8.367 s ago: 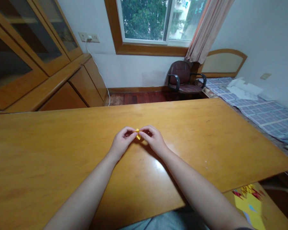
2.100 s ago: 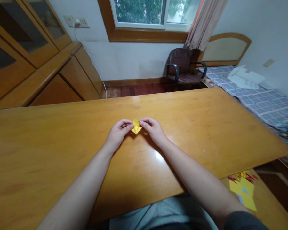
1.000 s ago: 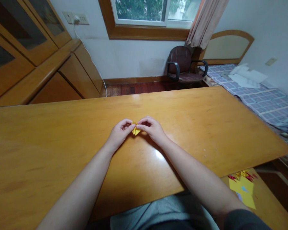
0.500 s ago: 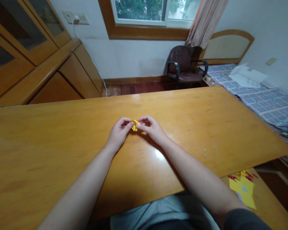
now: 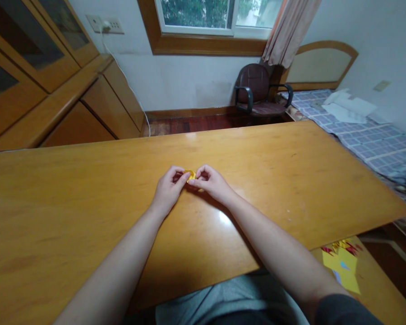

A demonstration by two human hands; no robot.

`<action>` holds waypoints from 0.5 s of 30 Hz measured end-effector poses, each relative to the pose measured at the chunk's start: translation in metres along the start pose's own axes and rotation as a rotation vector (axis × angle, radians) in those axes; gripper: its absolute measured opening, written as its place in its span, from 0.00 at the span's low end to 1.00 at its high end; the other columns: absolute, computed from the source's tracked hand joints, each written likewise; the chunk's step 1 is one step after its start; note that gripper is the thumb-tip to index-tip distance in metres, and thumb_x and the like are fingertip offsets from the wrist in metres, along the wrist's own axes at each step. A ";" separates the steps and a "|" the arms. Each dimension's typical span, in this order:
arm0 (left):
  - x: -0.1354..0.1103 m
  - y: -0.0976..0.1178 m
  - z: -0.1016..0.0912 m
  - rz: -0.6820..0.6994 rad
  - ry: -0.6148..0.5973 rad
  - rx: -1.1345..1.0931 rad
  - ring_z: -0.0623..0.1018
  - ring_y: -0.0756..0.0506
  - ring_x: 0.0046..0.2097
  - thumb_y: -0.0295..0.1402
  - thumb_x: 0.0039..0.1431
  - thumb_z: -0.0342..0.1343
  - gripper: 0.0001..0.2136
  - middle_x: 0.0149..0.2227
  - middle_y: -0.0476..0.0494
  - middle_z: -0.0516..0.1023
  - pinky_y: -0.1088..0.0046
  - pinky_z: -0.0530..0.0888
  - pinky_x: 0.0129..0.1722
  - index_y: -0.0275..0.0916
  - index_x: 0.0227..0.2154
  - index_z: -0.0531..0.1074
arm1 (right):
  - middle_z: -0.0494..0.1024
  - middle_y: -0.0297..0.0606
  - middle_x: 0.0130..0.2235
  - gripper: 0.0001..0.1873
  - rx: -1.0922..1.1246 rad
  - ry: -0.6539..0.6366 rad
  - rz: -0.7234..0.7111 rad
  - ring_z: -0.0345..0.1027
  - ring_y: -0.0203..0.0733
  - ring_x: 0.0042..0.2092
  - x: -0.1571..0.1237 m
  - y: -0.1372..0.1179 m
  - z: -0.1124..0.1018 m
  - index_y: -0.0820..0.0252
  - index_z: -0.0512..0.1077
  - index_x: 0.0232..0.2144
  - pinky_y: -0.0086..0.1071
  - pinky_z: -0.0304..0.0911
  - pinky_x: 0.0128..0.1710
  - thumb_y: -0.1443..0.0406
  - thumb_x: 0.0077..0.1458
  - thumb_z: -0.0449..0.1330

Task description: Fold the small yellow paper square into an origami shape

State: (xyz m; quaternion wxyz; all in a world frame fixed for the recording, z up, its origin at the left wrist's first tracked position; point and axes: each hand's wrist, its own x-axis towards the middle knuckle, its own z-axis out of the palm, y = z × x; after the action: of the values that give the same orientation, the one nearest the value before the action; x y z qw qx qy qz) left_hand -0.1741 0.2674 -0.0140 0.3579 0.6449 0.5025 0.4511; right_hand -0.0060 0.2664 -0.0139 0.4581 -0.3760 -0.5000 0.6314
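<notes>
A small piece of folded yellow paper [image 5: 191, 175] is held between both hands, just above the middle of the wooden table [image 5: 88, 194]. My left hand [image 5: 171, 186] pinches its left side between thumb and fingers. From the right, my right hand [image 5: 210, 181] presses its thumb along the paper's lower front, with the index finger curled behind. Much of the paper is hidden by the fingertips, so its exact folded shape cannot be made out.
At the lower right, a lower wooden surface holds yellow paper sheets [image 5: 348, 275] and several small red and yellow folded pieces [image 5: 341, 246]. Beyond the table stand a brown armchair [image 5: 255, 90], a bed [image 5: 368, 126] and a wooden cabinet [image 5: 71, 108].
My right thumb has shifted left and slightly down across the folded paper, covering its lower pointed part. The left hand keeps its pinch nearly in place.
</notes>
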 end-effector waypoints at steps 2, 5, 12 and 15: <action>0.000 -0.002 0.000 0.006 -0.017 -0.001 0.75 0.48 0.34 0.41 0.59 0.57 0.10 0.32 0.50 0.75 0.74 0.71 0.35 0.40 0.33 0.70 | 0.75 0.29 0.27 0.20 -0.012 -0.004 -0.004 0.69 0.34 0.28 0.000 0.000 0.000 0.57 0.63 0.31 0.28 0.63 0.29 0.55 0.44 0.69; 0.000 -0.004 0.001 -0.002 -0.017 -0.020 0.76 0.48 0.35 0.41 0.59 0.57 0.10 0.33 0.49 0.75 0.73 0.72 0.37 0.39 0.34 0.70 | 0.74 0.29 0.27 0.17 -0.045 0.013 -0.023 0.67 0.34 0.28 -0.001 0.000 0.000 0.58 0.65 0.31 0.27 0.62 0.29 0.56 0.46 0.67; 0.002 0.000 0.002 -0.033 -0.009 -0.125 0.78 0.45 0.41 0.37 0.56 0.59 0.09 0.39 0.45 0.79 0.68 0.75 0.43 0.39 0.37 0.69 | 0.70 0.29 0.27 0.09 -0.326 0.050 -0.124 0.64 0.33 0.28 -0.003 0.002 0.000 0.60 0.70 0.35 0.26 0.60 0.29 0.63 0.49 0.61; 0.003 0.000 0.000 -0.074 0.003 -0.166 0.79 0.46 0.38 0.37 0.53 0.60 0.10 0.36 0.46 0.78 0.69 0.76 0.40 0.39 0.35 0.69 | 0.72 0.31 0.29 0.08 -0.374 0.070 -0.169 0.65 0.34 0.30 -0.004 0.002 0.000 0.60 0.72 0.35 0.27 0.61 0.31 0.64 0.52 0.60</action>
State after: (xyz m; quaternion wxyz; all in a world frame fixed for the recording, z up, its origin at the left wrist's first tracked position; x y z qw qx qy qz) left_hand -0.1737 0.2703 -0.0134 0.4260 0.5933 0.4874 0.4785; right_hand -0.0051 0.2630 -0.0156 0.4489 -0.4330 -0.6219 0.4735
